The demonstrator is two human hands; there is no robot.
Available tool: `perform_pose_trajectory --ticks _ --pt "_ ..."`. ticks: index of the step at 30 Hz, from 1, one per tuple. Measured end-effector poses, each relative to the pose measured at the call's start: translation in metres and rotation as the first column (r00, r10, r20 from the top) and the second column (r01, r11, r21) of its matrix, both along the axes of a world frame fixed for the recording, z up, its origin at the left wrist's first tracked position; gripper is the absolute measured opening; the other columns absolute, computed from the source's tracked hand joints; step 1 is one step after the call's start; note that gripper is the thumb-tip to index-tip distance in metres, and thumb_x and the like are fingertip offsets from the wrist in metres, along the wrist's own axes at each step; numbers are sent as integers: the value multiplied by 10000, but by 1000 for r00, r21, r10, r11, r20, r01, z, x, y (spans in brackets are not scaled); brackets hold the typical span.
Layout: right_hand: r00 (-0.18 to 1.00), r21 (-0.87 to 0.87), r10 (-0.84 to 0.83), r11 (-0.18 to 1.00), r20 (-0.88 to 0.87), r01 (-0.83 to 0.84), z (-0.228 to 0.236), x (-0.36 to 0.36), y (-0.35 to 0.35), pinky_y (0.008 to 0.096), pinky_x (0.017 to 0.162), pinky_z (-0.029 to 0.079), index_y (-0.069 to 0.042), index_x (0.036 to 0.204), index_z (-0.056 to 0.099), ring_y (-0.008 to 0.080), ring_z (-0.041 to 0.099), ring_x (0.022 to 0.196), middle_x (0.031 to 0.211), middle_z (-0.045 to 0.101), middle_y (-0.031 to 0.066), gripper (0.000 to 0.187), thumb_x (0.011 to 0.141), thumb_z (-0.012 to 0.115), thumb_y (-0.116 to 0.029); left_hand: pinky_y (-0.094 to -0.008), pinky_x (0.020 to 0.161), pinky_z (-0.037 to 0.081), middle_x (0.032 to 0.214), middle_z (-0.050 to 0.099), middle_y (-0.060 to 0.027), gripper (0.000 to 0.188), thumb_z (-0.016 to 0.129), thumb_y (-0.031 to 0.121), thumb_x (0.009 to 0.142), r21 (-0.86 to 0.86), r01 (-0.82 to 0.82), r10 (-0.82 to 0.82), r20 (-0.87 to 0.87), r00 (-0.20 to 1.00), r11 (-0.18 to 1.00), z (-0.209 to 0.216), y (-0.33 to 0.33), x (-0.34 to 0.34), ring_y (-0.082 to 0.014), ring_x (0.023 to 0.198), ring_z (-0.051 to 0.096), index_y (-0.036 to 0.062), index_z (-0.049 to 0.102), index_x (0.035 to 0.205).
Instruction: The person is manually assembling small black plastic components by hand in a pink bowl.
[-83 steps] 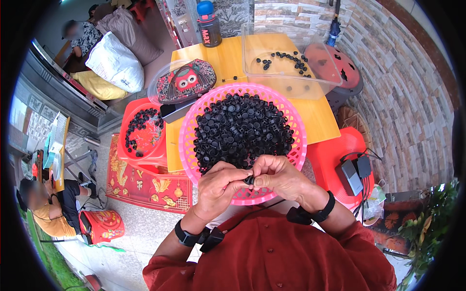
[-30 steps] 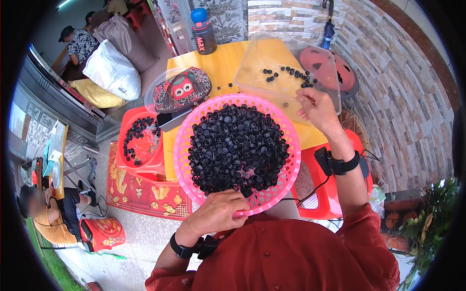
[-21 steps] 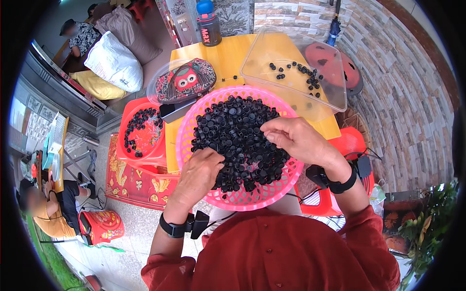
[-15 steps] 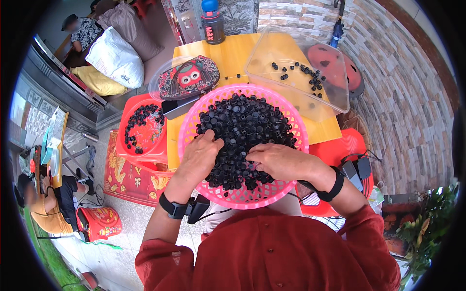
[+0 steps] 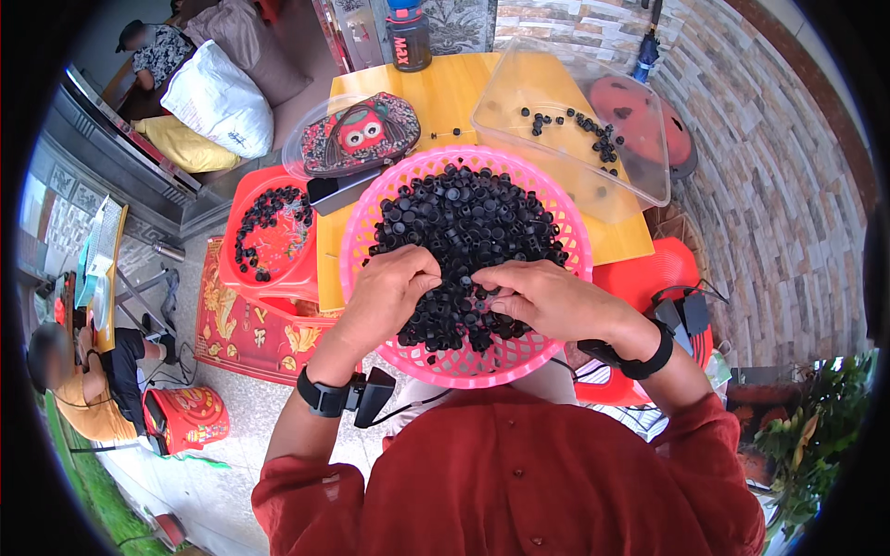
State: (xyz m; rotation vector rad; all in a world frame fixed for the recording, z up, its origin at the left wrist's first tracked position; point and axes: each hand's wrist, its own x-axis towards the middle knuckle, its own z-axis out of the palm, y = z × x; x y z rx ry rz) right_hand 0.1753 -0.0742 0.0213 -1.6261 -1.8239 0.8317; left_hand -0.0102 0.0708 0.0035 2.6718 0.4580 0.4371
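Observation:
A pink plastic basket [image 5: 350, 250] holds a heap of small black plastic caps [image 5: 464, 208]. My left hand [image 5: 394, 289] is over the heap's left side, thumb and fingers pinched together; whatever lies between them is hidden. Facing it from the right, my right hand [image 5: 552, 298] has its fingers curled, with a small black cap [image 5: 466, 281] at the tip of its index finger. The two sets of fingertips are close together but apart, just above the near half of the heap.
Left of the basket, a red stool [image 5: 232, 264] carries more black parts. A clear plastic bin [image 5: 565, 176] with several caps stands on the yellow table [image 5: 454, 83], near an owl-patterned pouch [image 5: 362, 139] and a bottle [image 5: 411, 42]. Another person [image 5: 88, 385] sits far left.
My left hand has moved right and slightly down, bringing its fingertips nearer the right hand's. My right hand has lifted a little from the caps. The view has shifted slightly.

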Motion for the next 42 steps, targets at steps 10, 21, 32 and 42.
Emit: perform_pose_trajectory --ticks 10,21,32,42 --pt "633 -324 -337 935 -697 141 17 -22 -9 185 505 454 -32 870 635 57 597 633 750 643 22 156 924 571 -164 -239 591 447 801 584 -44 72 653 -32 799 -626 192 94 394 914 756 22 -39 6 -107 701 569 6 630 856" --pt "663 -111 -338 926 -668 360 -17 -8 -34 209 583 446 13 879 610 30 516 653 729 598 -3 89 888 595 -74 -409 736 472 861 551 -103 247 701 74 653 -191 131 -204 -435 877 973 -6 -39 16 -288 889 583 42 647 892" --pt "637 -107 -355 913 -684 393 -19 0 -43 201 569 443 5 896 622 27 517 652 729 589 -15 80 889 599 -71 -392 702 474 836 528 -96 177 636 34 694 -100 241 -261 -392 882 965 -20 -37 19 -280 823 581 59 649 868" --pt "610 -112 -359 907 -706 405 -18 5 -48 200 600 450 8 902 619 36 521 678 745 591 -3 83 902 590 -70 -380 780 443 863 524 -83 179 688 65 696 -203 267 -324 -341 882 942 -16 -32 16 -276 895 544 57 645 869"
